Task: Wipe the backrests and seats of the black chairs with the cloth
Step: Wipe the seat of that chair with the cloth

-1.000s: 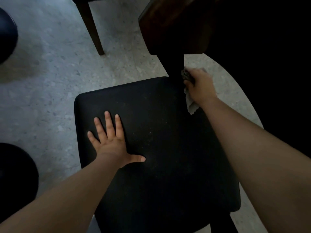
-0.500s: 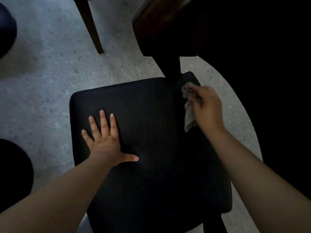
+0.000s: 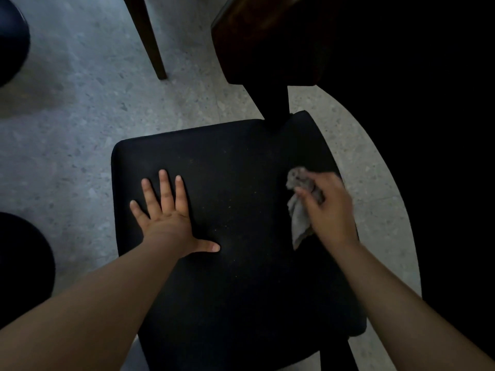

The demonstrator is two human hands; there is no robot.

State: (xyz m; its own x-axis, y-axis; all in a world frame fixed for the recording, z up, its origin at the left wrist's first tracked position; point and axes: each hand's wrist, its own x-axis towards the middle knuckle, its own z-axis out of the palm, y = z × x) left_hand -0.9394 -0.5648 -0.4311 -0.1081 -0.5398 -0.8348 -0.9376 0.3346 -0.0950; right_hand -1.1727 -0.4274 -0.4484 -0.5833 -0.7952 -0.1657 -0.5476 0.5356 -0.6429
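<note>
One black seat (image 3: pixel 241 277) is seen under both hands, and one dark backrest (image 3: pixel 267 41) stands beyond the fingertips on a single post. One grey cloth (image 3: pixel 300 220) is counted. It is gripped by the right hand (image 3: pixel 330 210), whose fingers are curled round its bunched top, while a loose tail hangs below the thumb over the seat's right side. The left hand (image 3: pixel 171 218) is laid flat on the seat with fingers straight and spread and the thumb stretched toward the right hand; nothing is held in it. The two hands are well apart, with bare seat between them. Beyond the left hand one wooden leg (image 3: pixel 151 44) is seen on the speckled floor (image 3: pixel 67 129). Two dark shapes (image 3: pixel 12 36) are cut off left of the left arm; what they are cannot be told.

Since a second ago, the right hand and cloth have been drawn back from the backrest post, along the seat's right side toward the person. The left hand has been kept flat on the same spot.
</note>
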